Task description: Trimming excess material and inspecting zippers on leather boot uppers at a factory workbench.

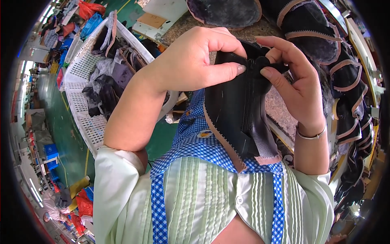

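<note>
I hold a black leather piece (225, 107) up in front of my chest, at the centre of the frame and a little to the right, with its upper end pinched between both hands. My left hand (193, 61) reaches in from the left, thumb and forefinger closed on the top edge beside a black zip (246, 112) that runs down the piece. My right hand (298, 83) grips the folded edge on the other side, thumb in front and fingers bent over the top; a thin bracelet (311, 136) circles that wrist. The piece hangs down over my blue-and-white checked apron (197, 142), and its lower borders show tan, zigzag-cut strips (221, 136). Below, my pale pleated shirt (195, 199) fills the bottom of the frame. Behind my hands lies a speckled worktop (280, 112), with a grey fuzzy-lined piece (227, 14) at the top edge of the frame. Down the right side runs an overlapping row of dark pieces (345, 75) with similar tan edges. In the upper left a white perforated basket (83, 97) holds dark, fuzzy pieces (107, 91), and beyond it green floor (61, 134) stretches down the left.
</note>
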Motion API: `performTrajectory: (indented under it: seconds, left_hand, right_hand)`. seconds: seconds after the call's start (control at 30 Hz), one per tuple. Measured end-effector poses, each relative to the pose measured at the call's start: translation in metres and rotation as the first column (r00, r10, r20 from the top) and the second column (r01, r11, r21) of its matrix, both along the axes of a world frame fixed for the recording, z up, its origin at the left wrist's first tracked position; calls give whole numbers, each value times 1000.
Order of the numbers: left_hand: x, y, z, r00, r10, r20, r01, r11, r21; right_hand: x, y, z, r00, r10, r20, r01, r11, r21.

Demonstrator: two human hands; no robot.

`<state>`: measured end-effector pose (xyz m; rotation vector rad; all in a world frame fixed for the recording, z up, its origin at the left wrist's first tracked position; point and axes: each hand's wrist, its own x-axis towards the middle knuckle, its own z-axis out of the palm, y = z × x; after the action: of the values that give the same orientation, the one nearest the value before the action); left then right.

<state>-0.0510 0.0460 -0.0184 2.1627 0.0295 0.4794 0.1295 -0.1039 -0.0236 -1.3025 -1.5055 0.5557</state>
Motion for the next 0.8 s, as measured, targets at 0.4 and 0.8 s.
performTrajectory:
  seconds: [0.4, 0.8]
  left_hand:
    - [8, -6, -3, 1000, -11, 8, 12, 998, -69]
    - [4, -12, 5, 997, 50, -67, -53, 998, -44]
  right_hand:
    - [-5, 12, -9, 970, -108, 218, 22, 931, 365]
    - [-9, -8, -10, 993, -110, 33, 103, 982, 161]
